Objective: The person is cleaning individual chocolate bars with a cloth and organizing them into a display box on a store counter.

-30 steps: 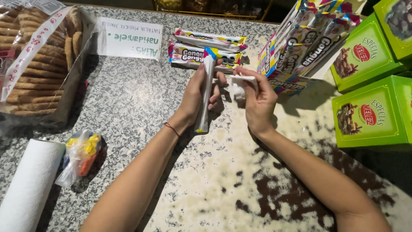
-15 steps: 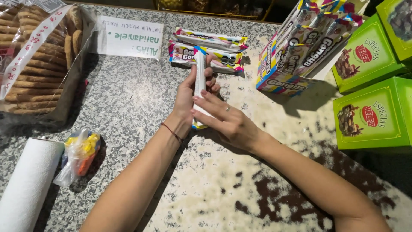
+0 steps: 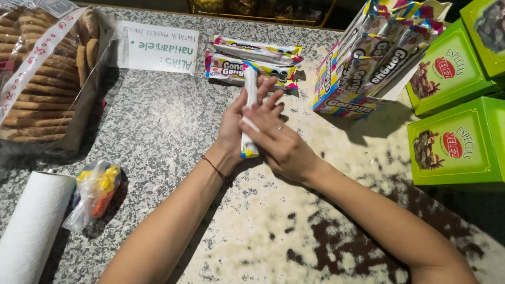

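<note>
I saw the left hand [image 3: 234, 131] grasping a long white candy packet [image 3: 249, 113] upright over the granite counter [image 3: 158, 131], fingers wrapped behind it. The right hand [image 3: 279, 142] lay flat across its front, pressing on it, fingers extended. Two matching packets [image 3: 252, 60] lay just beyond, the open display box [image 3: 368, 58] right of them.

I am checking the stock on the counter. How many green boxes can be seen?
3. One green box lies at the right edge, a second lies above it, and a third sits in the top right corner, cut off by the frame. More may lie outside the view.
</note>
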